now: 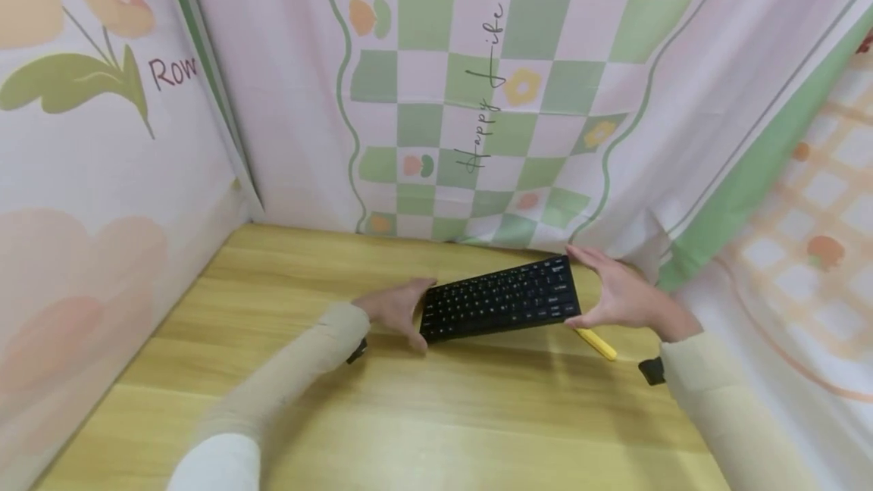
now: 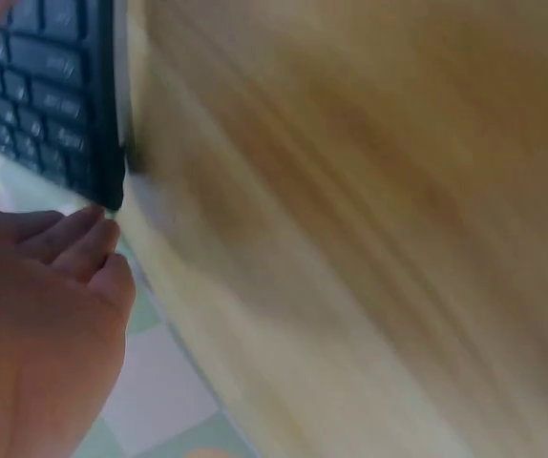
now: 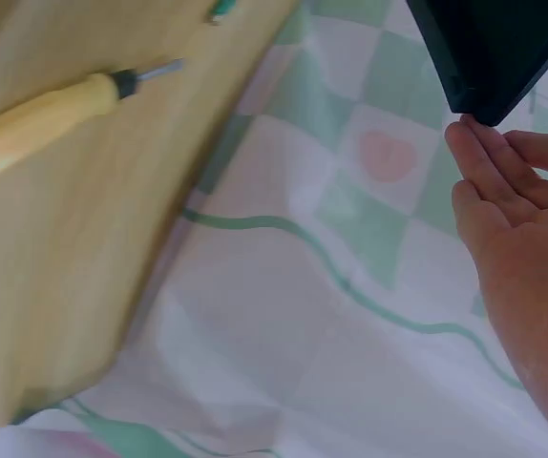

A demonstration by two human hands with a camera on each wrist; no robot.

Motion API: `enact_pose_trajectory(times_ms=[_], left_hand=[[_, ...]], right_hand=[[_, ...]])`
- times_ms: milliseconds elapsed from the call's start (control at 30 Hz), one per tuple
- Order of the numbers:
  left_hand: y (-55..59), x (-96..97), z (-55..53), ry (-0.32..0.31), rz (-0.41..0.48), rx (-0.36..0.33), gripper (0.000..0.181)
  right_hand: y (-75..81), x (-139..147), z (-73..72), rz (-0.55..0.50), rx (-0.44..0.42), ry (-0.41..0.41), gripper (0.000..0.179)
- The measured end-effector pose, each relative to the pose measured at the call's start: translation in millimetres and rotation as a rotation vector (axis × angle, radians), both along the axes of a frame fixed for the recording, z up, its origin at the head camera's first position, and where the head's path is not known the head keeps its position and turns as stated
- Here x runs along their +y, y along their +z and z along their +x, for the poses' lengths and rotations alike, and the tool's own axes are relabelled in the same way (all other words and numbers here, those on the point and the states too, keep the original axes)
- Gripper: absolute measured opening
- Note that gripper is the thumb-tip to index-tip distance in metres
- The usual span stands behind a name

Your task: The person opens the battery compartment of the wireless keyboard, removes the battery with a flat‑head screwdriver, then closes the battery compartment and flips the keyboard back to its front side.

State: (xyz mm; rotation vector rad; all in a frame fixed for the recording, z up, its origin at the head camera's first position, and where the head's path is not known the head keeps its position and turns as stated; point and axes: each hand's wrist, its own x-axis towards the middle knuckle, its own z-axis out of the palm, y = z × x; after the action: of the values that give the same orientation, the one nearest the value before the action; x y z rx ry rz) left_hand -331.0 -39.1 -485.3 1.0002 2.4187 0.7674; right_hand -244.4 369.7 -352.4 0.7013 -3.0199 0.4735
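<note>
A small black keyboard (image 1: 498, 298) is held between both hands, keys facing up toward the head camera and its right end higher than its left. My left hand (image 1: 395, 308) grips the left end, thumb at the near corner and fingers at the far corner. At the right end, my right hand (image 1: 617, 294) holds the short side with thumb and fingers spread across it. The right wrist view shows the keyboard's dark underside (image 3: 494, 57) raised off the table, fingertips at its corner. In the left wrist view the fingers touch a keyboard corner (image 2: 102, 181).
A yellow-handled screwdriver (image 1: 598, 344) lies on the wooden table (image 1: 423, 423) below the right hand. The right wrist view also shows a small green object (image 3: 222, 10) near the table's back edge. A checkered curtain (image 1: 477, 97) hangs behind, with a printed cloth wall (image 1: 89, 173) at left.
</note>
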Motion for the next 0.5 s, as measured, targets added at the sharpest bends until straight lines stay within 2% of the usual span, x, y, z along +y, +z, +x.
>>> enact_pose_trajectory(times_ms=[100, 200, 333, 500], left_hand=[[-3.3, 4.0, 0.8, 0.020, 0.005, 0.019, 0.140], [-3.2, 0.4, 0.0, 0.029, 0.037, 0.050, 0.139], [1.1, -18.9, -0.5, 0.048, 0.088, 0.065, 0.138], [4.6, -47.5, 1.4, 0.106, 0.146, 0.042, 0.138]], right_hand=[[-9.7, 3.1, 0.1, -0.008, 0.005, -0.002, 0.140], [-18.8, 2.5, -1.6, -0.025, -0.027, 0.000, 0.139], [-38.8, -3.3, -8.5, -0.034, -0.057, 0.026, 0.138], [-72.8, -14.8, -18.9, -0.030, -0.093, 0.030, 0.139]])
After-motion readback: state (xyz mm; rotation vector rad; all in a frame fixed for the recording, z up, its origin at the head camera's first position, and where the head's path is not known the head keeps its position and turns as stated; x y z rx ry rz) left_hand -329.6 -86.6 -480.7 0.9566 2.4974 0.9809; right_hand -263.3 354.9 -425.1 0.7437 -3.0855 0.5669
